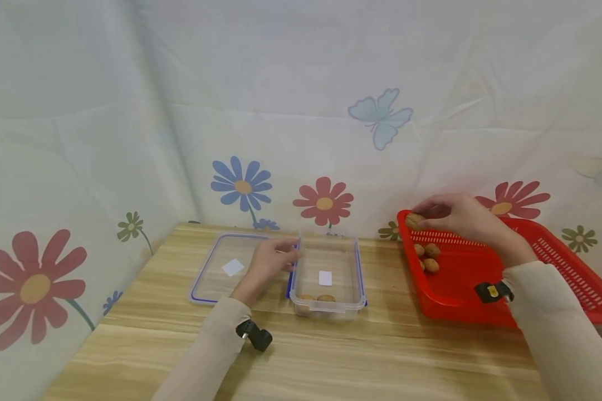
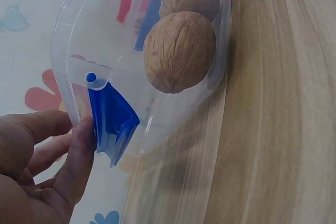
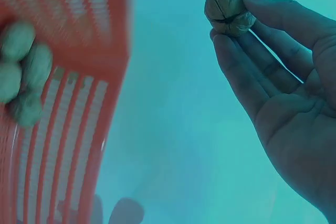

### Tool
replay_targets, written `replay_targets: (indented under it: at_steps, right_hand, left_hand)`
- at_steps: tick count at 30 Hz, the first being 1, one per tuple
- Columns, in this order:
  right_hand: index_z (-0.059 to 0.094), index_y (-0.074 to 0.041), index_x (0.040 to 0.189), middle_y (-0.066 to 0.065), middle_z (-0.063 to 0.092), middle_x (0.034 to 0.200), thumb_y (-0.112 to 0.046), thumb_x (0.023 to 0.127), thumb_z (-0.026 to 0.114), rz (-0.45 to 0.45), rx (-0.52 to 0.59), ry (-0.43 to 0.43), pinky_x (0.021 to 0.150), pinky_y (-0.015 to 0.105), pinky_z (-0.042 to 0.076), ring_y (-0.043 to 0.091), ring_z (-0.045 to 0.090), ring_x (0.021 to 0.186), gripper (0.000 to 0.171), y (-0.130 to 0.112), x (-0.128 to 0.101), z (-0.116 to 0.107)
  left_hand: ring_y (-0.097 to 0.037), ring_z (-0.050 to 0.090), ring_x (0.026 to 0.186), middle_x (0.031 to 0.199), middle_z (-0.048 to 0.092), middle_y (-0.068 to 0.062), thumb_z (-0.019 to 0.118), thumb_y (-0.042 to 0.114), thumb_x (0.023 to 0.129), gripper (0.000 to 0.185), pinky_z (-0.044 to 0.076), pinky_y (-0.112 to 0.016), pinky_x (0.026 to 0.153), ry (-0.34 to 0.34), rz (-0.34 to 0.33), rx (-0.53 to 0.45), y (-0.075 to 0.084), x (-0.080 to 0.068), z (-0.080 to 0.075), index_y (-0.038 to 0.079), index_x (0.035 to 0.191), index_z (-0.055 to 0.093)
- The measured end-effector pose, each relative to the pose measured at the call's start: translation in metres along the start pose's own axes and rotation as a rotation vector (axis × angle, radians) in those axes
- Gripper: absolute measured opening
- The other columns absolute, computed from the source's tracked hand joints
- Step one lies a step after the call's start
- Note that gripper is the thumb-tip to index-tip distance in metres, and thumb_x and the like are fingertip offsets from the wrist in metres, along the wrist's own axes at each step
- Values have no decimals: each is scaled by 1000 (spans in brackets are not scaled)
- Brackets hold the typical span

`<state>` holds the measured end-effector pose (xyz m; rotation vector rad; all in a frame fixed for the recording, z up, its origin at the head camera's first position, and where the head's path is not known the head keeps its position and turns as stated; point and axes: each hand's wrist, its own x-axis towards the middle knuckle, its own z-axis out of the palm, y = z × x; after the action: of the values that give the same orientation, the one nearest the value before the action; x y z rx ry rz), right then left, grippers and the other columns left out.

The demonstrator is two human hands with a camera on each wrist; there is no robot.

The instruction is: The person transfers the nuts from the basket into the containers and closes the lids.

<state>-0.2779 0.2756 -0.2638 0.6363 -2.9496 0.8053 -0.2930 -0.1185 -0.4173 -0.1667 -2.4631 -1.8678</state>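
Wooden table (image 1: 381,356), flat clear lid (image 1: 225,267), flowered backdrop cloth (image 1: 180,111)

The left hand (image 1: 267,262) is stretched forward on a straight wrist, fingers loosely extended. The right hand (image 1: 458,216) is raised higher, wrist bent, fingertips (image 3: 251,4) pinched together, palm open beneath.

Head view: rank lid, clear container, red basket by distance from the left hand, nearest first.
From the left hand:
1. Clear container, touched at its left edge by the fingertips.
2. Lid, flat just left of the hand; nearly as close.
3. Red basket, far right, where the right hand pinches a walnut.
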Motion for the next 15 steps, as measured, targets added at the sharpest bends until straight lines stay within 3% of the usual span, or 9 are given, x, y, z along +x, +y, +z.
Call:
replay_targets:
  at_steps: [7, 15]
  right_hand:
    - [75, -9, 131, 7, 75, 123, -15, 96, 82, -116, 47, -4, 90, 17, 58, 25, 71, 108, 37, -22, -7, 9]
    - [76, -9, 129, 5, 75, 122, -13, 94, 84, -173, 129, -14, 91, 17, 58, 23, 70, 106, 36, -41, -8, 31]
  left_hand:
    - [-27, 75, 92, 114, 74, -18, 76, 5, 97, 38, 68, -34, 75, -2, -9, -2, 1, -1, 0, -1, 134, 71]
    - [-28, 76, 90, 114, 75, -18, 75, 5, 98, 37, 68, -35, 76, -3, -5, -3, 1, 0, 0, -2, 135, 70]
